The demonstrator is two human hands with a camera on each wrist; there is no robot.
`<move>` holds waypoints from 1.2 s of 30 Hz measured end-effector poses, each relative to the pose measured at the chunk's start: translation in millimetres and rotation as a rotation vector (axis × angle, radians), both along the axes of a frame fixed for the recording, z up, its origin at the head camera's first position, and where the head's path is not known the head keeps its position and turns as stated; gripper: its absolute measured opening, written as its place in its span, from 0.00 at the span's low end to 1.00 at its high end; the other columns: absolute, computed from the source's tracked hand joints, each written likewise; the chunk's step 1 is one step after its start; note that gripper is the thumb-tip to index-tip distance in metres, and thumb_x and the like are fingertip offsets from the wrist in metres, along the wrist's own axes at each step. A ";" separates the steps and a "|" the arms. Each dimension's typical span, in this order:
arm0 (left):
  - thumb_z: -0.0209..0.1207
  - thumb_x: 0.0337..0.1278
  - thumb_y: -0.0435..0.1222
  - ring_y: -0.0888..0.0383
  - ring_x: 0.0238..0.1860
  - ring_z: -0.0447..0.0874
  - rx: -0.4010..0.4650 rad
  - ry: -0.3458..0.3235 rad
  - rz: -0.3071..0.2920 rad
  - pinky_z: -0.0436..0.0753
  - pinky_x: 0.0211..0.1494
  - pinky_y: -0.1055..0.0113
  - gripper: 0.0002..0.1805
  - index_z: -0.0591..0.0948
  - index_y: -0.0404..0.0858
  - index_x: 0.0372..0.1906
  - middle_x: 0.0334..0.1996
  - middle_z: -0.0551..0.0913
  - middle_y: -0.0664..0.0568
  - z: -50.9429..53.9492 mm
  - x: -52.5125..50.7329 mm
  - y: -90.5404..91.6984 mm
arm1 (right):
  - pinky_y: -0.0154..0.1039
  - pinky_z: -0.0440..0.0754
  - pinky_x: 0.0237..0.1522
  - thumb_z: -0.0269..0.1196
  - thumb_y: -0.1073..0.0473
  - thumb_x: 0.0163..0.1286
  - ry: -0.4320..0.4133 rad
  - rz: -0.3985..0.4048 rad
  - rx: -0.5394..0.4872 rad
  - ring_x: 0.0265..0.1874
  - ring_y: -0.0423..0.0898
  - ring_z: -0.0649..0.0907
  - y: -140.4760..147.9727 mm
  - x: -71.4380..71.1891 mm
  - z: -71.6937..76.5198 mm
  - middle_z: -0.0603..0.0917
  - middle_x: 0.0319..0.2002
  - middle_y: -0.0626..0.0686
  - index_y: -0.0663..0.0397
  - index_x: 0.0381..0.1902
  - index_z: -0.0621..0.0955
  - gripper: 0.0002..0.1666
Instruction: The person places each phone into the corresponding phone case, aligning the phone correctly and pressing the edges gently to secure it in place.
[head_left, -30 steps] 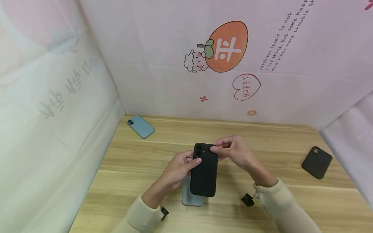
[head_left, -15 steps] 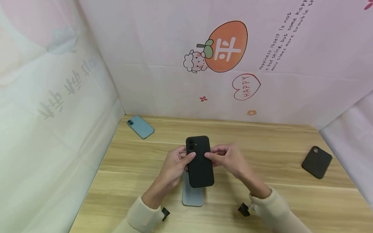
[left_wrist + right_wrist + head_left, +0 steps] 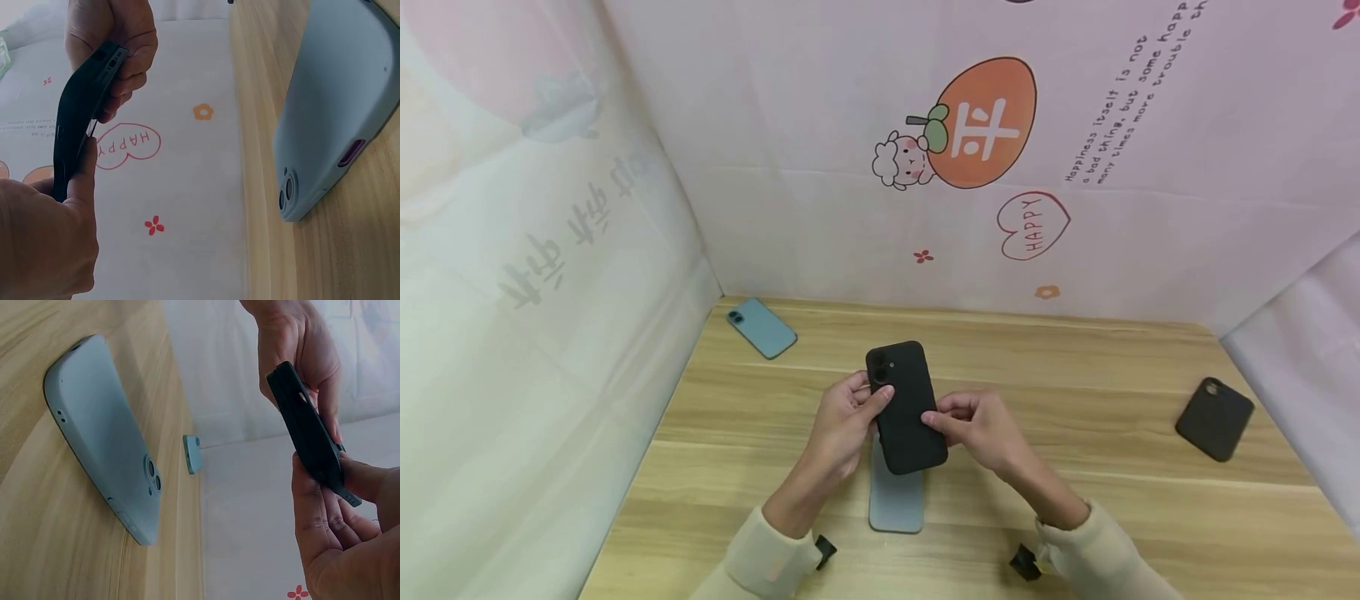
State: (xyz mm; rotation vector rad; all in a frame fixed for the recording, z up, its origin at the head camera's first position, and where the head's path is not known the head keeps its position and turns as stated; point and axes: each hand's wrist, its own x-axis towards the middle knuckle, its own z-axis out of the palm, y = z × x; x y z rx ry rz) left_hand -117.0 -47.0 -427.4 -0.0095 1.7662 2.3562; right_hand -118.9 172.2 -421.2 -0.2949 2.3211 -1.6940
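Observation:
Both hands hold a black phone case (image 3: pixel 906 412) above the table, its back with the camera corner facing up. My left hand (image 3: pixel 842 425) grips its left long edge, thumb on the back near the camera corner. My right hand (image 3: pixel 985 429) pinches the lower right edge, thumb on the back. In the left wrist view the black case (image 3: pixel 78 106) looks bent, with a shiny strip at its inner side; whether a whole phone sits inside I cannot tell. Below the hands a grey-blue cased phone (image 3: pixel 897 507) lies back up, partly hidden in the head view.
A light blue phone (image 3: pixel 763 327) lies back up at the table's far left corner. Another black phone case (image 3: pixel 1216 419) lies near the right edge. Patterned cloth (image 3: pixel 820 225) hangs behind the wooden table (image 3: pixel 1075 358) and along both sides.
The black case has moved left and away from me, and its lower end now swings right. My right hand has slid from its top right corner down to the lower right edge.

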 end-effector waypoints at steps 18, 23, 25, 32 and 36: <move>0.59 0.80 0.38 0.56 0.42 0.90 -0.024 -0.100 -0.356 0.91 0.46 0.62 0.21 0.80 0.23 0.61 0.42 0.90 0.48 -8.6 1.0 -14.3 | 0.26 0.66 0.20 0.71 0.62 0.72 0.214 0.510 0.146 0.18 0.31 0.69 28.5 -5.3 10.8 0.74 0.21 0.38 0.52 0.29 0.88 0.09; 0.58 0.80 0.36 0.57 0.41 0.90 -0.050 -0.045 -0.381 0.90 0.46 0.64 0.17 0.82 0.23 0.55 0.40 0.89 0.49 -10.6 4.2 -11.0 | 0.26 0.68 0.22 0.71 0.60 0.73 0.227 0.564 0.187 0.20 0.31 0.70 32.2 -10.2 16.4 0.73 0.22 0.37 0.51 0.29 0.87 0.10; 0.57 0.81 0.36 0.57 0.41 0.90 -0.047 -0.029 -0.340 0.90 0.47 0.64 0.16 0.82 0.24 0.53 0.40 0.89 0.49 -9.5 4.7 -10.5 | 0.28 0.71 0.23 0.71 0.60 0.73 0.240 0.507 0.208 0.21 0.32 0.72 32.1 -12.4 15.7 0.77 0.23 0.38 0.51 0.31 0.88 0.08; 0.55 0.83 0.37 0.56 0.45 0.89 -0.003 -0.033 -0.154 0.89 0.52 0.65 0.15 0.80 0.25 0.50 0.41 0.87 0.48 -11.0 3.6 -6.7 | 0.31 0.79 0.28 0.71 0.57 0.73 0.268 0.240 0.245 0.25 0.38 0.78 32.2 -17.1 6.9 0.86 0.29 0.44 0.50 0.37 0.91 0.05; 0.55 0.83 0.36 0.56 0.48 0.89 0.019 -0.042 -0.077 0.89 0.54 0.64 0.15 0.80 0.24 0.54 0.45 0.87 0.45 -10.9 2.7 -6.2 | 0.32 0.78 0.29 0.72 0.56 0.73 0.238 0.149 0.253 0.26 0.39 0.79 33.5 -17.3 5.5 0.89 0.31 0.45 0.51 0.39 0.92 0.05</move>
